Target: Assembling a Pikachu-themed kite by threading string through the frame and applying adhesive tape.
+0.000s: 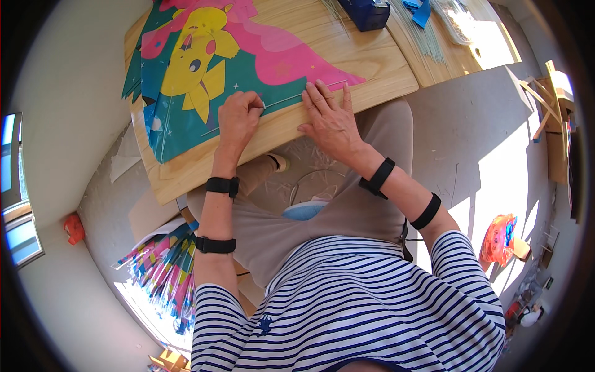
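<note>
A triangular kite sheet in green, pink and blue, printed with a yellow cartoon figure, lies on the wooden table. A thin pale rod runs along its near edge. My left hand is closed in a pinch at the rod, by a tiny white bit; what the fingertips hold is too small to make out. Stretched flat, my right hand presses on the sheet and the rod's right part with its fingers apart.
At the table's far side stand a dark blue box-shaped object, blue strips, a bundle of thin rods and a clear plastic container. Colourful folded sheets lie at lower left, a red plastic bag at right.
</note>
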Action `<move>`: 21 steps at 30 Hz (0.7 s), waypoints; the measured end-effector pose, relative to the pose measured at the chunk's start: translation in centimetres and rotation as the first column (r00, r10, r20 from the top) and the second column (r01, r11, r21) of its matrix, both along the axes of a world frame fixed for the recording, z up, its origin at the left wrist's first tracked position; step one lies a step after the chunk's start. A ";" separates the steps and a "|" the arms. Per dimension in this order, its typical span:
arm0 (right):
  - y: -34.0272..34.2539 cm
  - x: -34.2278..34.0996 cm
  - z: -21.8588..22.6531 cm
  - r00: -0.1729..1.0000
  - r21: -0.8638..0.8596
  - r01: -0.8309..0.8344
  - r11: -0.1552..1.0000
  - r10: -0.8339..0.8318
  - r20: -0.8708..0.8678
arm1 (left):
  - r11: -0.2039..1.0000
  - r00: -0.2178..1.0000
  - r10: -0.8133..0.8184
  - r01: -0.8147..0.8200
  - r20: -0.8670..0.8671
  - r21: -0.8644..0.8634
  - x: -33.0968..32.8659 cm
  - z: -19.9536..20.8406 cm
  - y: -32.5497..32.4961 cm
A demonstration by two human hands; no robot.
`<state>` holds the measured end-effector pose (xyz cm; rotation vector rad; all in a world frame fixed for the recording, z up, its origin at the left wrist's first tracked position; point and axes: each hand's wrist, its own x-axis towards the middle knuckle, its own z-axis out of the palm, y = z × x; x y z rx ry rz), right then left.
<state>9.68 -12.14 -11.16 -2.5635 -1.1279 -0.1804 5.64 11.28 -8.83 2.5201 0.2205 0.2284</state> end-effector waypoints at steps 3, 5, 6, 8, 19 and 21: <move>0.0 0.0 0.1 1.000 0.010 -0.003 1.000 0.003 -0.002 | 1.000 1.000 0.000 0.000 -0.003 0.002 0.0 0.0 0.0; -0.1 0.0 0.0 1.000 0.017 -0.005 1.000 0.005 0.001 | 1.000 1.000 0.001 -0.001 0.000 0.000 0.0 0.1 -0.1; 0.0 0.0 0.0 1.000 0.019 -0.005 1.000 0.005 -0.002 | 1.000 1.000 0.003 -0.003 0.002 0.000 -0.1 0.1 -0.1; 0.0 0.0 0.1 1.000 0.022 -0.005 1.000 0.005 -0.007 | 1.000 1.000 0.003 -0.003 0.003 0.007 -0.1 0.1 0.0; 0.0 0.0 -0.1 1.000 0.000 -0.005 1.000 0.005 -0.002 | 1.000 1.000 -0.001 0.001 0.008 0.006 0.0 0.0 0.0; 0.0 0.0 -0.2 1.000 -0.001 -0.005 1.000 0.005 -0.002 | 1.000 1.000 0.008 -0.008 -0.004 -0.002 0.0 0.0 0.0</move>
